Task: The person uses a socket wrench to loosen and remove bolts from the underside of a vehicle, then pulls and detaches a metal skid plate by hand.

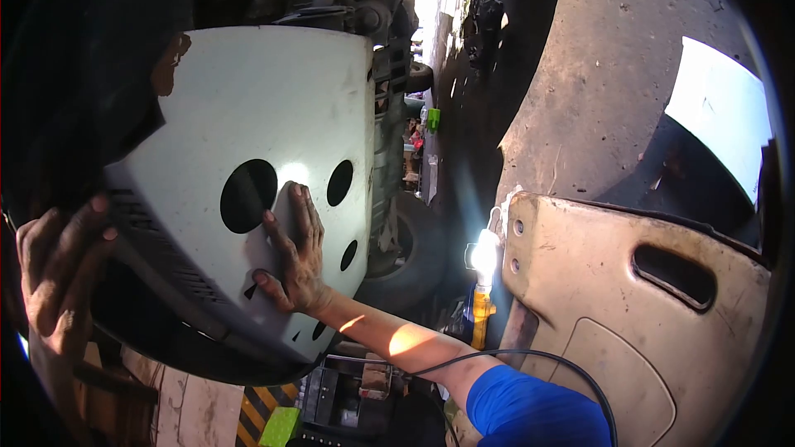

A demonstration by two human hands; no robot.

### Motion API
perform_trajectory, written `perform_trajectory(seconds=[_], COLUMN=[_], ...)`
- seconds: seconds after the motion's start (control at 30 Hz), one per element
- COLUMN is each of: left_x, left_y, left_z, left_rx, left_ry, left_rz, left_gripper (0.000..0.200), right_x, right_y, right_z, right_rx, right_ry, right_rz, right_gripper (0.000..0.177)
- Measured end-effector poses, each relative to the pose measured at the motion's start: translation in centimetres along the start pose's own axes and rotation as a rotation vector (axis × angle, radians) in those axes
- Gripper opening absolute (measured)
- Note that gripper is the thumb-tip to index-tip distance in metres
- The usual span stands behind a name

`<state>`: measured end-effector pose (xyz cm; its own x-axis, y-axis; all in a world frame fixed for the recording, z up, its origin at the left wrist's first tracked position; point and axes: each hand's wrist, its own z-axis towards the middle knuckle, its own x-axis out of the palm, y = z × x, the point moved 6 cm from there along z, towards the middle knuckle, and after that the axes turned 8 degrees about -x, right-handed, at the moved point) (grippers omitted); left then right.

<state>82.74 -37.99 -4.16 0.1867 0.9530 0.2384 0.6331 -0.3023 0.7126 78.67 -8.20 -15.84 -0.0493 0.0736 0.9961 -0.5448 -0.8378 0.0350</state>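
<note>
A white panel (pixel 306 74) with several dark round and oval holes and a dark trim strip fills the left centre. My right hand (pixel 294 261) lies on its face between the larger holes, fingers spread and thumb apart, holding nothing. At the far left edge is my left hand (pixel 62 273), its fingers bent but apart, with the fingertips by the dark trim at the panel's left end. Whether they press on the trim is hard to tell. A lit work lamp (pixel 485 258) with a yellow handle stands right of the panel.
Vehicle parts (pixel 373 16) and pipes show above and behind the white panel. A beige panel (pixel 571 269) with an oval slot takes up the lower right. A black cable (pixel 538 353) crosses over the right arm. Below are a dark bin (pixel 331 397) and a bright green object (pixel 280 426).
</note>
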Motion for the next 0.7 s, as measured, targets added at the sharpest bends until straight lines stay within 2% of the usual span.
perform_trajectory(seconds=[0.2,0.37,0.53,0.63,0.7], left_x=[-0.7,0.1,-0.7,-1.5,-1.9], left_y=[-0.4,1.5,-0.6,-2.0,-1.9], left_z=[0.0,-2.8,0.7,2.2,1.8], left_rx=[0.027,-0.222,-0.092,-0.157,-0.165], left_ry=[-0.028,-0.006,-0.005,0.092,0.006], left_rz=[-0.047,0.028,0.05,0.103,-0.005], left_gripper=[0.039,0.041,0.038,0.038,0.04], right_x=[0.0,0.0,-0.1,-0.2,-0.2], right_y=[0.0,0.0,0.2,0.3,0.5], right_z=[0.0,-0.1,0.1,0.3,0.4], right_rx=[0.002,-0.001,-0.008,-0.02,-0.035], right_ry=[0.002,-0.003,-0.014,-0.026,-0.041], right_rz=[0.005,-0.002,-0.009,-0.026,-0.03], right_gripper=[0.076,0.076,0.077,0.077,0.077])
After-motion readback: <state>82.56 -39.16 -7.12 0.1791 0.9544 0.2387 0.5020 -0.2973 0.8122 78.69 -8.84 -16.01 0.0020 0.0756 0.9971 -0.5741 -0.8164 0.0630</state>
